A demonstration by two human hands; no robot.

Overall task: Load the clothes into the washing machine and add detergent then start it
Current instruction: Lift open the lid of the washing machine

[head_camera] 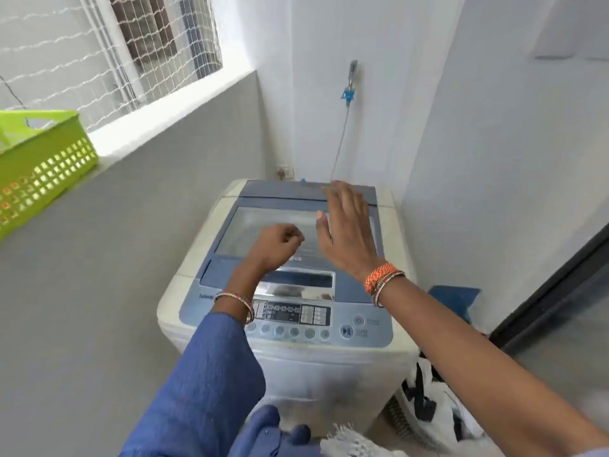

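Washing machine point(290, 328) sits straight ahead of you, a top-loader in white and blue, tucked into the corner between the grey half-wall on your left and the white wall on your right. Its lid point(250, 232), blue-framed with a clear window, is down and closed. Nearer to you lies the control panel point(296, 313), with a row of round buttons along the front and the start/pause button point(346, 331) at its right end.

Your left hand point(276, 247) is over the front part of the lid, fingers curled into a loose fist with nothing in them; whether it touches the lid you cannot tell. Your right hand point(346, 232) reaches further back over the lid, fingers straight and spread, palm down, holding nothing. It is somewhat blurred, so contact with the lid is unclear too. Bangles circle both wrists, with an orange braided band point(379, 275) on the right one; a blue sleeve point(211, 384) covers your left forearm.

Clothes point(428, 413), white with dark stripes, are heaped low on the floor just right of the machine's base. Behind the machine a tap point(352, 75) on the wall feeds a thin hose running down to it. A lime-green basket point(43, 166) rests on the ledge at far left, below the netted window
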